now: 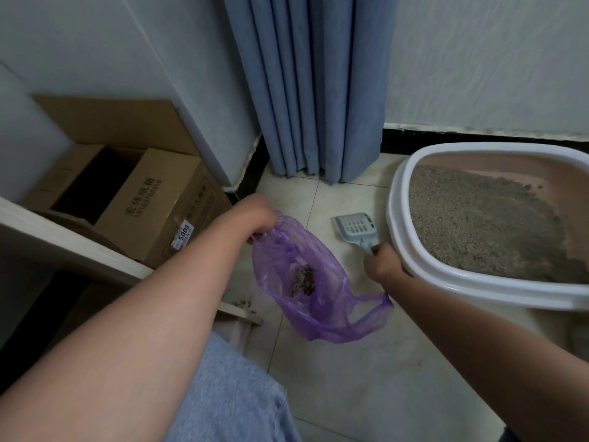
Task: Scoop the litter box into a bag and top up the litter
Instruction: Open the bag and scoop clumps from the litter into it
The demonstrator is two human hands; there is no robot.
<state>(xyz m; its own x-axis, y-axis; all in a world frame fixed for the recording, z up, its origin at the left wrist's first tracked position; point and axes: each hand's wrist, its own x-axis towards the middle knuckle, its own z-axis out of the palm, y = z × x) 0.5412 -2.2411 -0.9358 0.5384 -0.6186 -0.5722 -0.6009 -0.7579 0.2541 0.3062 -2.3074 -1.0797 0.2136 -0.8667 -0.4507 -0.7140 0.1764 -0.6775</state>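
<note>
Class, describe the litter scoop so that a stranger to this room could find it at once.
Start at the big white litter box on the right. Just left of its rim, over the tiled floor, the right hand grips the scoop. It is the only pale grey, slotted thing there.

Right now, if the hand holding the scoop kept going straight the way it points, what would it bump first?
Probably the floor tiles, then the blue curtain. The right hand aims the scoop there, though depth is unclear.
</note>
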